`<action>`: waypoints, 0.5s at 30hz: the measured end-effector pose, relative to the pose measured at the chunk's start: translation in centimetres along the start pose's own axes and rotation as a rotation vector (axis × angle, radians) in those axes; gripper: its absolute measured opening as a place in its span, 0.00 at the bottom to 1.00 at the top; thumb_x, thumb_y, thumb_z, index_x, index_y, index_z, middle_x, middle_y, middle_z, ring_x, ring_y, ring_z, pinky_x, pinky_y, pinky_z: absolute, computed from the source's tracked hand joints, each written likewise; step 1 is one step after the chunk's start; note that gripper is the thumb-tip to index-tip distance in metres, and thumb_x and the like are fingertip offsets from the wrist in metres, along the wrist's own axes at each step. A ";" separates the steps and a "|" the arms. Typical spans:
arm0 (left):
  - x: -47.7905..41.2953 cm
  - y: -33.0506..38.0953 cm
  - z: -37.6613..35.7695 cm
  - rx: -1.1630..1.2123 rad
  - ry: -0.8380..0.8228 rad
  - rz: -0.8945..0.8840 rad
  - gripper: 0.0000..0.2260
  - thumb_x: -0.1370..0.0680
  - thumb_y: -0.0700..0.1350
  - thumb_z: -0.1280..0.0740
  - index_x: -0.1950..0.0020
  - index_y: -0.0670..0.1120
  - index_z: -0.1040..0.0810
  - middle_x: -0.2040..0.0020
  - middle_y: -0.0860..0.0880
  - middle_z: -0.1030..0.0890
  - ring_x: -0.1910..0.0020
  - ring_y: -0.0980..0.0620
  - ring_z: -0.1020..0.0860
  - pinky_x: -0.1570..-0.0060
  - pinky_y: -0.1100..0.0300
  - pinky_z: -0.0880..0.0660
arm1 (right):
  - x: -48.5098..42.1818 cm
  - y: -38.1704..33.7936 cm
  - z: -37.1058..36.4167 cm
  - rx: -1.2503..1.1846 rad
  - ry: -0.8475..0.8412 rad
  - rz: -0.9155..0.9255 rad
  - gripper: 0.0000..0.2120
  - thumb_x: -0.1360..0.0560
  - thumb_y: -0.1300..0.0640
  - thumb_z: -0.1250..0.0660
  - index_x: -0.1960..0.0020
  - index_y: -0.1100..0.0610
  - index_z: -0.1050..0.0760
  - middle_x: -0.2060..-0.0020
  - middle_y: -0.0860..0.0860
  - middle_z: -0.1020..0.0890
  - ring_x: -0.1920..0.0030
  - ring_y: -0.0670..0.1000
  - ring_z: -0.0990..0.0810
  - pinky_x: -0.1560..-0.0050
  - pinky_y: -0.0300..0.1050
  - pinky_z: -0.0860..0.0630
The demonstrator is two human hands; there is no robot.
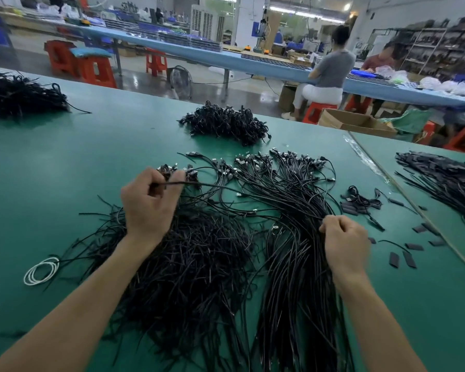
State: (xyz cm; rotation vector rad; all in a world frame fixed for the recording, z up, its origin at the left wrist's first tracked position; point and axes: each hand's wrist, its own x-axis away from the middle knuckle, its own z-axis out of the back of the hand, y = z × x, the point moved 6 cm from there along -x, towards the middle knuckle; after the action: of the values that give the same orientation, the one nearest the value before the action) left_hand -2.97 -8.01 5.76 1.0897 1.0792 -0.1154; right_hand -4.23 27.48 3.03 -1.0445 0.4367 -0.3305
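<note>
A: Where's your left hand [148, 202]?
B: Ctr-left of frame. Your fingers are curled, pinching one black cable [212, 185] that runs right over the loose pile [193, 264].
A: And your right hand [346, 242]?
B: Lower right of ctr, fingers curled round the cable bundle [301, 253] on the green counter [65, 170].

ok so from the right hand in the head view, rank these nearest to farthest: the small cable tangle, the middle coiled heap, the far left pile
From the right hand:
1. small cable tangle: just beyond the hand, slightly to its right.
2. middle coiled heap: farther up the green table, near its far edge, left of the hand.
3. far left pile: at the far left corner.
</note>
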 end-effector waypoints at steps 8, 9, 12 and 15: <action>1.9 1.1 -4.7 -0.421 -0.644 -0.212 0.21 0.17 0.57 0.47 0.68 0.51 0.32 0.75 0.57 0.32 0.81 0.58 0.35 0.80 0.65 0.38 | 3.6 -3.6 -4.3 0.872 -0.420 0.439 0.34 0.23 0.55 0.37 0.20 0.48 0.46 0.23 0.48 0.38 0.23 0.49 0.43 0.21 0.49 0.48; 2.6 1.2 -5.4 -0.467 -0.697 -0.212 0.21 0.18 0.59 0.49 0.67 0.52 0.32 0.74 0.57 0.31 0.79 0.58 0.33 0.78 0.64 0.35 | 4.9 -5.0 -5.2 0.715 -0.490 0.552 0.38 0.24 0.57 0.37 0.20 0.46 0.51 0.22 0.45 0.41 0.22 0.45 0.47 0.21 0.46 0.53; 4.3 2.3 -6.7 -0.519 -0.757 -0.239 0.21 0.18 0.59 0.49 0.62 0.50 0.27 0.69 0.56 0.25 0.72 0.51 0.25 0.70 0.58 0.27 | 8.3 -7.5 -7.1 0.372 -0.704 0.664 0.40 0.27 0.53 0.36 0.21 0.41 0.52 0.25 0.40 0.37 0.26 0.36 0.46 0.25 0.35 0.58; 4.9 3.1 -7.1 -0.477 -0.774 -0.225 0.19 0.22 0.60 0.46 0.57 0.49 0.23 0.63 0.53 0.20 0.64 0.45 0.21 0.67 0.54 0.29 | 8.7 -7.6 -7.9 0.306 -0.670 0.645 0.28 0.23 0.48 0.37 0.25 0.43 0.39 0.37 0.40 0.26 0.35 0.40 0.32 0.32 0.38 0.38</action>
State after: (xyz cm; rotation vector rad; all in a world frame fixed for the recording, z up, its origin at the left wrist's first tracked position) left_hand -3.31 0.98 3.86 0.4136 0.4768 -0.4015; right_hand -0.98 13.98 4.71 -0.6141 0.0899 0.5100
